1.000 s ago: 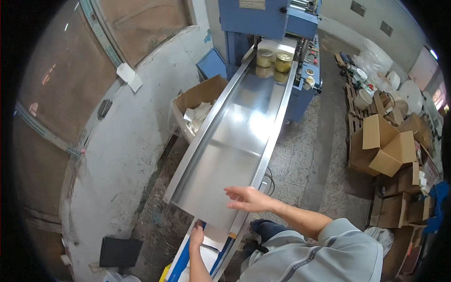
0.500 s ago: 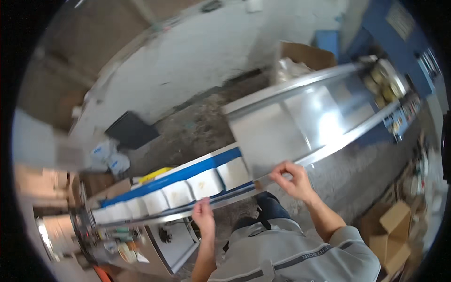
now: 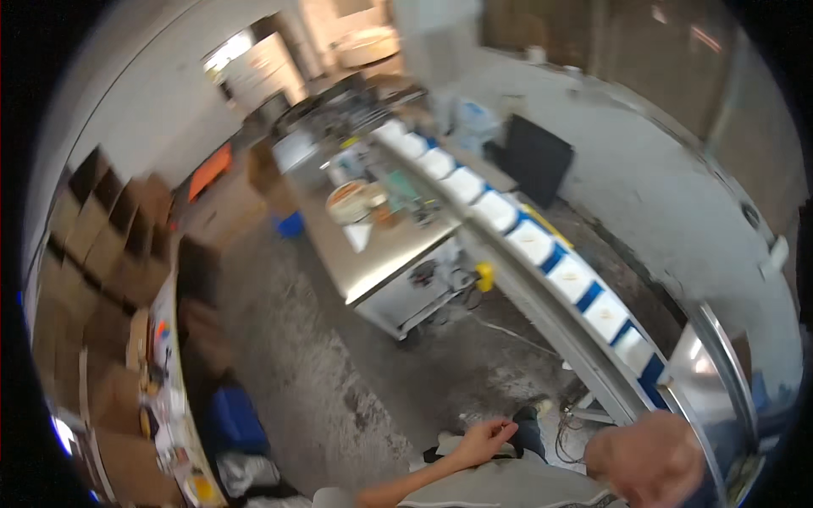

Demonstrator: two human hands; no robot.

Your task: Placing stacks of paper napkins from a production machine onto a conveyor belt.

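My left hand (image 3: 489,440) is held in front of my body, fingers curled together, with nothing visible in it. It touches nothing and is to the left of the conveyor's near end. My right hand (image 3: 648,457) is raised close at the lower right, smeared by motion, its fingers not distinguishable. It hides part of the conveyor's near end. Along the conveyor's blue belt (image 3: 590,295) runs a row of several white, squarish pieces (image 3: 606,316), some with a small tan mark. A grey metal side rail (image 3: 542,300) borders the belt.
A metal worktable (image 3: 364,267) holding a round tan container (image 3: 347,203) stands left of the conveyor. Stacked cardboard boxes (image 3: 102,245) line the left wall. A blue bin (image 3: 239,419) sits on the floor, and a shiny metal chute (image 3: 703,356) is at the right.
My view has swung left along the conveyor, bringing the worktable and boxes into sight. Both hands have come away from the conveyor's edge; the right now appears large and blurred.
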